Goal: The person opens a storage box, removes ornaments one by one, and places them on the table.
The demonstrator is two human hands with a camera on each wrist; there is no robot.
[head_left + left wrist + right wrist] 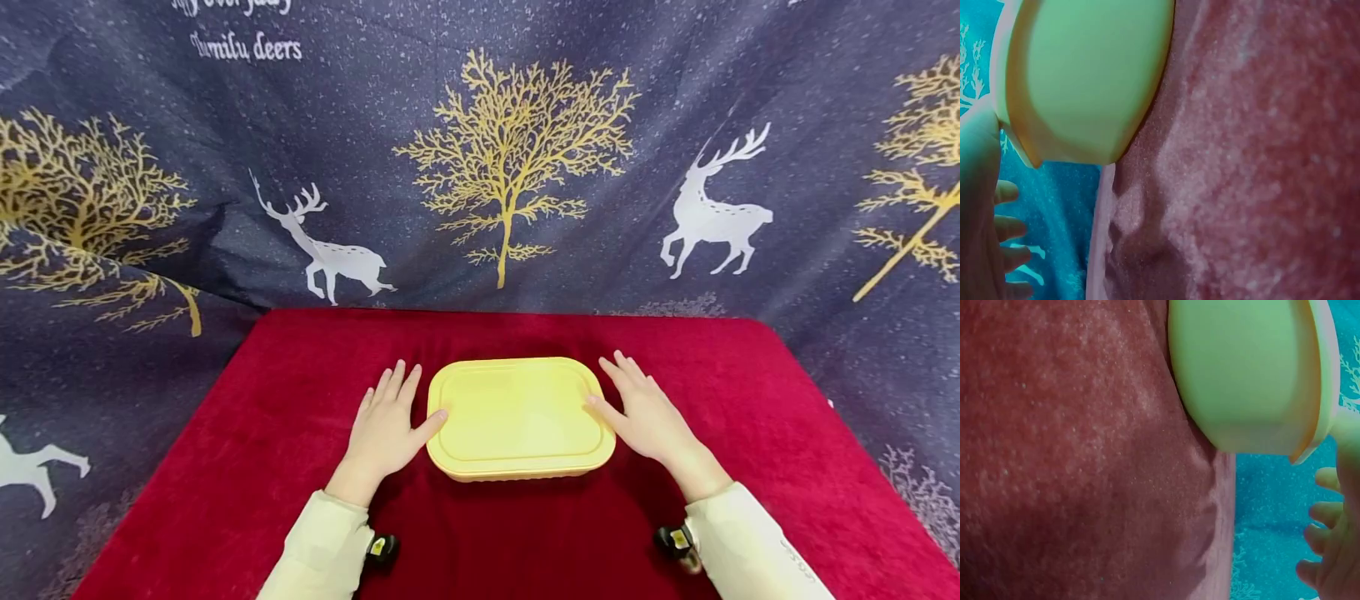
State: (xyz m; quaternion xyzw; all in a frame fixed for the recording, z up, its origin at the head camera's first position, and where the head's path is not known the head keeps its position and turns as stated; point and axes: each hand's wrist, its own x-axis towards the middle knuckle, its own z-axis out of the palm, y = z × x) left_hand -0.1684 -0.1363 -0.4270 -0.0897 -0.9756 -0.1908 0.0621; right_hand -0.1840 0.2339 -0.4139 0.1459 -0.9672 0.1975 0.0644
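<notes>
A yellow lidded container (521,412) with rounded corners lies flat on the red cloth, its lid on top. On its left side is my left hand (386,425), fingers straight and spread, the thumb resting at the lid's edge. My right hand (645,417) mirrors it on the other side, thumb tip over the lid's right edge and fingers extended. The left wrist view shows the container's smooth side wall (1094,75) and the left thumb against its rim. In the right wrist view the opposite wall (1244,375) appears, with the right thumb at the rim. The container's inside is hidden.
Red velvety cloth (517,542) covers the table. Behind it hangs a dark blue curtain (585,258) printed with gold trees and white deer, which also runs along both sides. Black wrist cameras (384,547) sit below the cream sleeves (322,550).
</notes>
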